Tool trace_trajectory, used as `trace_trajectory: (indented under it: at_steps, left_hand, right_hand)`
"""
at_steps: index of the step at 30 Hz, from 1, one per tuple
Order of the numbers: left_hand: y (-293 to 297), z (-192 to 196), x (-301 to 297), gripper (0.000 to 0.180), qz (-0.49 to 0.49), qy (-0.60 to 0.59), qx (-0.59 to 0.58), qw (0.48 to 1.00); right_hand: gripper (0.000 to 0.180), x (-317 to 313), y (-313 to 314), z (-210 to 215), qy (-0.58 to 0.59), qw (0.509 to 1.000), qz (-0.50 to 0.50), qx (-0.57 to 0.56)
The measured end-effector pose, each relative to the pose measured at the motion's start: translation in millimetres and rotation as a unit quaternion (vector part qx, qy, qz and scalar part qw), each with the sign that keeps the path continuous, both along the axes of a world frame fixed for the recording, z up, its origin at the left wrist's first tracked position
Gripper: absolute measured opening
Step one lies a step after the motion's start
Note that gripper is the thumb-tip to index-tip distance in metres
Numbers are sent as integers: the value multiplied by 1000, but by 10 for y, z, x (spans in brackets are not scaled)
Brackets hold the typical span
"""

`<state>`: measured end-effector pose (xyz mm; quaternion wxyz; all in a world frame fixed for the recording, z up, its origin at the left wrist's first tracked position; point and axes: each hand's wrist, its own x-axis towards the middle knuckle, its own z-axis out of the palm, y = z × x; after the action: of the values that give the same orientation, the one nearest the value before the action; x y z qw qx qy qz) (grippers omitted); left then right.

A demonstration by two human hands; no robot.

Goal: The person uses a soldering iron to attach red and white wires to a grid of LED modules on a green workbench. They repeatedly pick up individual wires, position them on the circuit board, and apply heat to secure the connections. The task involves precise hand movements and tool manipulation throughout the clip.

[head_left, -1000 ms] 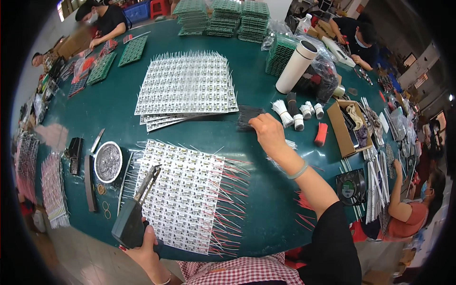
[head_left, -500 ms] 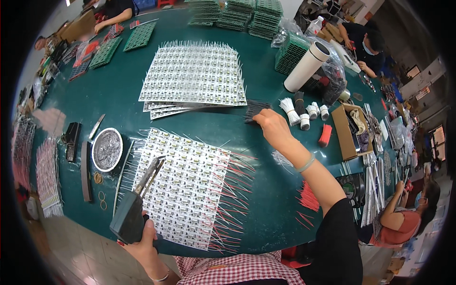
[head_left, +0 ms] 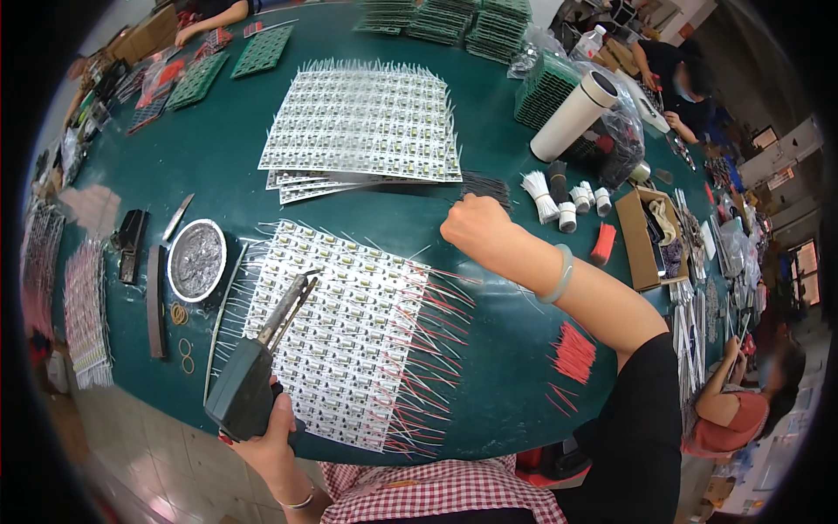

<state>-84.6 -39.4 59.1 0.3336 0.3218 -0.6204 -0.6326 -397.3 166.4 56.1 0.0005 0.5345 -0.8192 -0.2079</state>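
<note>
My left hand (head_left: 269, 439) is wrapped round the grip of a dark green soldering gun (head_left: 240, 390). Its tip and thin feed tube reach over a white circuit board panel (head_left: 336, 349) filled with small components. Red and white wires (head_left: 436, 336) stick out from the panel's right side, with more thin wires along its left and top. Above the table, beyond the panel's upper right corner, my right hand (head_left: 476, 223) is closed, knuckles up; whatever its fingers pinch is hidden. Just behind it lies a pile of short black wires (head_left: 487, 188).
White panels are stacked (head_left: 362, 127) at the back. A bowl of solder dross (head_left: 196, 260) stands left. On the right are red wires (head_left: 573, 352), bundled white wires (head_left: 540, 196), a white flask (head_left: 573, 116) and a cardboard box (head_left: 635, 240). Other people sit around the table.
My right hand has drawn back from the black wire pile, toward me and slightly left. The soldering gun's tip has shifted a little up and right over the panel.
</note>
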Motion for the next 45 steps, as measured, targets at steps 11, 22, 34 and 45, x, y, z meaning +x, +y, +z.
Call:
trace_trajectory:
  at_steps: [11,22,34,45]
  left_hand:
    - [53,60,-58,40,23,-1,22,999]
    - [180,-31,-231,50,-49,-44,19,998]
    - [369,-47,-510,24,-133,-124,101,978]
    - [447,-168,-689,16,-169,-106,3,980]
  right_hand:
    - [11,48,-4,-140,-18,1000,5,-4]
    - [13,470,-32,-194,-75,943,-29,-323]
    - [28,845,-57,-698,-126,864,-65,-483]
    - [30,855,-66,-728,-124,870,-59,-474]
